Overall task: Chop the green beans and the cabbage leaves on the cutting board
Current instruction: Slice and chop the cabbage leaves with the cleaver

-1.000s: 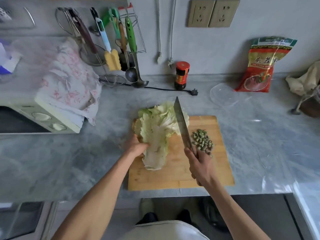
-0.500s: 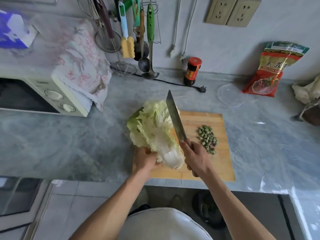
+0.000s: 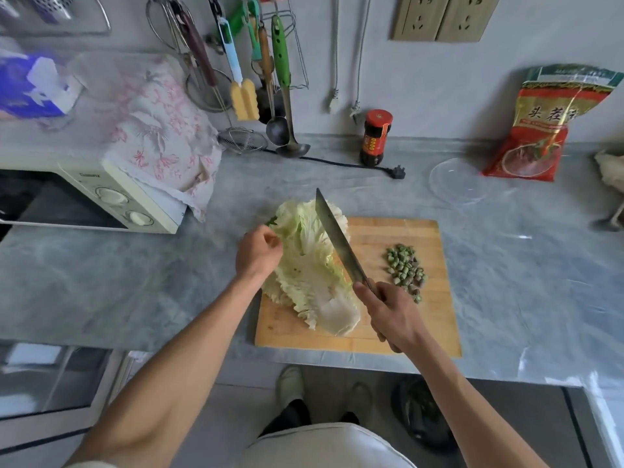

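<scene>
Pale green cabbage leaves point(image 3: 309, 268) lie in a stack on the left half of the wooden cutting board point(image 3: 435, 319), their tops hanging over its far left corner. My left hand point(image 3: 257, 255) holds the leaves at their left edge with curled fingers. My right hand point(image 3: 391, 314) grips the handle of a long knife point(image 3: 337, 239); the blade lies along the right side of the cabbage, tip pointing away. A small pile of chopped green bean pieces point(image 3: 405, 268) sits on the board's right half.
A microwave point(image 3: 101, 197) under a floral cloth stands at the left. Utensils point(image 3: 270, 79) hang on the wall behind. A red-capped sauce bottle point(image 3: 376, 136), a black plug and cord point(image 3: 398, 172), a clear plastic lid point(image 3: 459, 180) and a red food bag point(image 3: 547, 123) occupy the back counter.
My left hand moved from the cabbage's stem end up to its left edge near the leafy top. The cabbage and knife shifted slightly on the board; the camera view moved.
</scene>
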{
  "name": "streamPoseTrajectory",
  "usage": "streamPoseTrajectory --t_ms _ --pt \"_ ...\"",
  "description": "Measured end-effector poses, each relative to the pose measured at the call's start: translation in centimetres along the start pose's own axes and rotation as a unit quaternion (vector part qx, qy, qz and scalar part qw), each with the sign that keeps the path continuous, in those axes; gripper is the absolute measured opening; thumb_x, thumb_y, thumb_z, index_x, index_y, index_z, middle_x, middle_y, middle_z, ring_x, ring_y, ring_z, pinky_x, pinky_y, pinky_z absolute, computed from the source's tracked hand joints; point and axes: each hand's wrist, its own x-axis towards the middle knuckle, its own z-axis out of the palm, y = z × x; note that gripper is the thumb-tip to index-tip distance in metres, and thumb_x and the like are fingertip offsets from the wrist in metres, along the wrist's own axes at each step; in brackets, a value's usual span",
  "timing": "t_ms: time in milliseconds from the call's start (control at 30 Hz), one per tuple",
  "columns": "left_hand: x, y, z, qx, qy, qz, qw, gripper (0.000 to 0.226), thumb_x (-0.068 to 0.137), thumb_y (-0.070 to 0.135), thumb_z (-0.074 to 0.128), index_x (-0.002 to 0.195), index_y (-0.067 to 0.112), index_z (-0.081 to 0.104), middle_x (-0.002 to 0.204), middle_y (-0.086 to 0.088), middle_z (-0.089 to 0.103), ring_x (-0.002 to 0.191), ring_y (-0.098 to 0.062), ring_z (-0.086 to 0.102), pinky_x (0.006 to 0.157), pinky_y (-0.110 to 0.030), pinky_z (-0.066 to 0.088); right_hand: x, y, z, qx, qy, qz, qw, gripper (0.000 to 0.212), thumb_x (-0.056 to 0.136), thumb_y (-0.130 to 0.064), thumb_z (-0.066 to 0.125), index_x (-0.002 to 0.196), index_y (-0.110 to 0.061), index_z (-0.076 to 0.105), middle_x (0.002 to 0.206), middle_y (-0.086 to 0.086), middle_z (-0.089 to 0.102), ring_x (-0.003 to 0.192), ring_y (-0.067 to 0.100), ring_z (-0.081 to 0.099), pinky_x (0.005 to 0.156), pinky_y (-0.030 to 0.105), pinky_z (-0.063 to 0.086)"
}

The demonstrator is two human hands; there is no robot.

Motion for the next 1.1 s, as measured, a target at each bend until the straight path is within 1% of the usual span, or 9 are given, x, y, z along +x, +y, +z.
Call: streamPoseTrajectory --t_ms 167,267,333,400,500,733,867,967,1100 --pt "6.1 2.5 2.0 0.035 -0.061 0.051 0.996 0.06 0.091 0.03 0.068 0.144 0.016 0.044 0.146 -0.008 0.048 0.131 -0.027 0.049 0.103 -0.034 0.043 0.7 -0.4 0.2 0.017 0.011 0.02 1.0 0.05 0.097 -0.051 0.055 0.071 -0.009 0.046 0.051 0.007 0.055 0.035 0.02 0.051 0.04 0.037 0.044" --pt "8.6 3.5 3.1 0.08 -0.124 0.109 0.983 0.066 0.09 0.039 0.071 0.146 0.016 0.044 0.151 -0.006 0.045 0.139 -0.026 0.042 0.113 -0.035 0.033 1.1 -0.8 0.3 0.006 0.017 0.022 1.0 0.05 0.098 -0.049 0.055 0.072 -0.007 0.047 0.054 0.009 0.054 0.032 0.014 0.047 0.035 0.026 0.039" --pt "9.3 3.9 3.6 0.106 -0.125 0.162 0.973 0.044 0.087 0.038 0.074 0.125 0.017 0.064 0.133 -0.005 0.062 0.127 -0.025 0.054 0.106 -0.033 0.042 1.3 -1.0 0.5 0.001 0.025 0.022 0.999 0.051 0.097 -0.049 0.056 0.073 -0.005 0.047 0.056 0.011 0.053 0.031 0.013 0.044 0.033 0.022 0.035" --pt "9.4 4.2 3.6 0.116 -0.086 0.207 0.967 0.02 0.089 0.035 0.072 0.1 0.018 0.071 0.107 -0.005 0.072 0.105 -0.026 0.066 0.087 -0.032 0.05 1.6 -1.2 0.8 -0.003 0.034 0.023 0.999 0.052 0.097 -0.05 0.056 0.073 -0.005 0.047 0.057 0.01 0.054 0.032 0.014 0.045 0.033 0.022 0.034" --pt "8.4 5.0 2.3 0.12 -0.047 0.24 0.962 0.018 0.093 0.028 0.066 0.098 0.012 0.07 0.095 -0.013 0.073 0.09 -0.033 0.068 0.072 -0.034 0.048 1.7 -1.7 1.0 -0.002 0.038 0.02 0.999 0.05 0.097 -0.049 0.056 0.071 -0.007 0.047 0.055 0.008 0.055 0.032 0.014 0.047 0.035 0.024 0.035" --pt "8.8 4.6 -3.0 0.003 -0.1 0.109 0.989 0.02 0.087 0.024 0.072 0.092 0.006 0.07 0.079 -0.003 0.063 0.076 -0.021 0.059 0.054 -0.023 0.038 1.8 -2.5 0.9 0.021 0.024 0.003 0.999 0.056 0.096 -0.048 0.058 0.073 0.002 0.047 0.048 0.002 0.05 0.036 0.02 0.051 0.043 0.038 0.044" --pt "9.7 2.0 -2.7 0.056 -0.155 0.05 0.985 0.045 0.092 0.033 0.07 0.128 0.009 0.061 0.128 -0.009 0.062 0.112 -0.026 0.061 0.081 -0.024 0.043 1.8 -2.8 1.2 -0.002 0.014 -0.008 1.0 0.058 0.096 -0.053 0.055 0.073 0.001 0.05 0.047 0.003 0.055 0.036 0.022 0.056 0.045 0.048 0.048" --pt "9.3 0.2 -2.0 0.055 -0.159 0.015 0.986 0.051 0.094 0.028 0.067 0.138 0.008 0.053 0.141 -0.01 0.055 0.121 -0.028 0.058 0.084 -0.024 0.043 1.4 -3.2 1.3 -0.017 0.009 -0.008 1.0 0.059 0.097 -0.054 0.052 0.074 0.001 0.05 0.047 0.006 0.056 0.035 0.022 0.055 0.043 0.049 0.048" --pt "8.4 -0.8 -2.3 0.005 -0.13 0.014 0.991 0.029 0.09 0.011 0.064 0.119 0.006 0.066 0.114 -0.008 0.067 0.105 -0.023 0.062 0.076 -0.023 0.041 0.8 -3.1 1.8 -0.004 -0.006 0.004 1.0 0.062 0.097 -0.053 0.052 0.077 0.005 0.049 0.049 0.009 0.053 0.036 0.024 0.051 0.04 0.05 0.045"
